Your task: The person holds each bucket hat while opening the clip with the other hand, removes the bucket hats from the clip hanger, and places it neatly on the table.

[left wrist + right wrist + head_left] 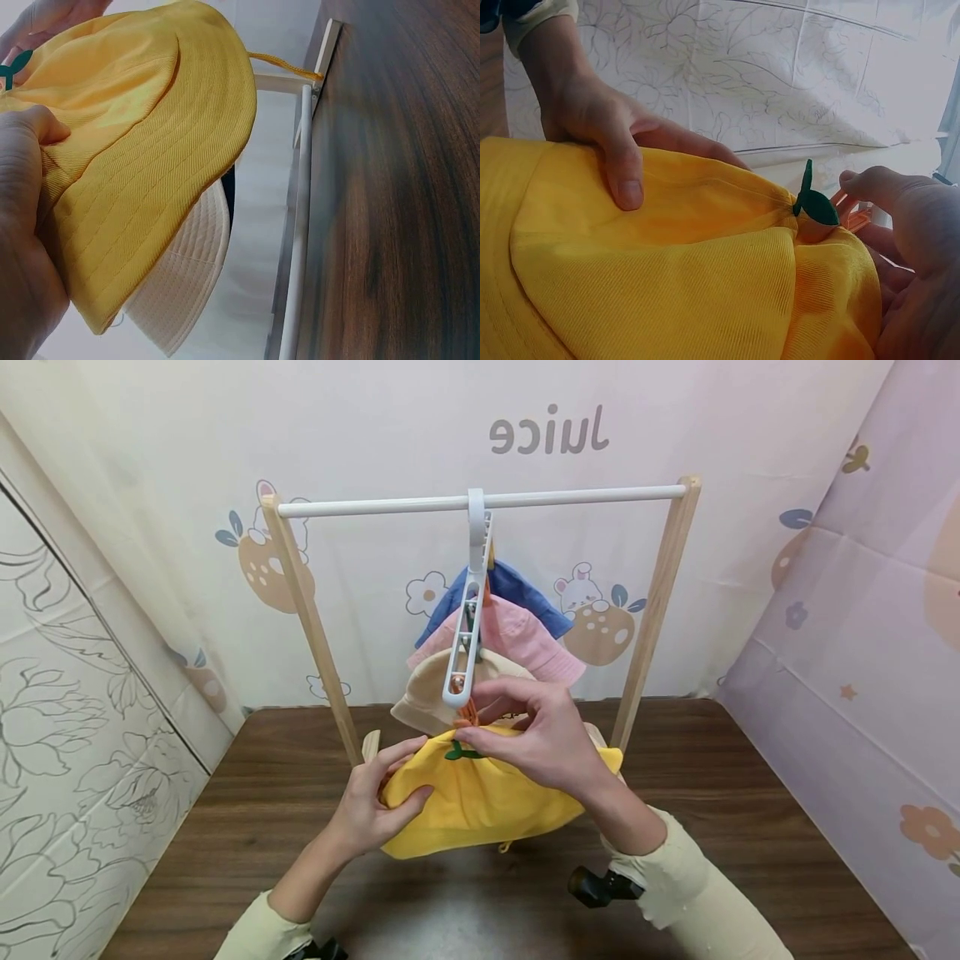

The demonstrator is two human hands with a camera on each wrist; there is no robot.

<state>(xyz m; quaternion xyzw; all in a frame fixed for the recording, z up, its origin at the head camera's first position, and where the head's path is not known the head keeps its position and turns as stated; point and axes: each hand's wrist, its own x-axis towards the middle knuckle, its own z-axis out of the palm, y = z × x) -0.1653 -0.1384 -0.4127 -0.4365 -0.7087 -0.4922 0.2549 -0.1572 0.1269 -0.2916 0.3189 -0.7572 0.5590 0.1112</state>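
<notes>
A yellow bucket hat [472, 802] with a green leaf [459, 752] on its crown hangs between both hands, just below a white multi-clip hanger [467, 635]. My left hand [371, 802] grips the hat's brim on the left, thumb on top [622, 180]. My right hand [536, 739] pinches the crown beside the leaf [814, 204], up against an orange clip [467, 714] at the hanger's lower end. A beige hat [431, 689], a pink hat [517, 639] and a blue hat [517, 589] hang higher on the same hanger. The yellow hat [142, 150] covers part of the beige one [184, 285].
The hanger hooks over a white rod [585, 496] held by two slanted wooden posts [311, 618] [656, 602] on a dark wooden table [750, 793]. Patterned cloth walls close in on the back and both sides.
</notes>
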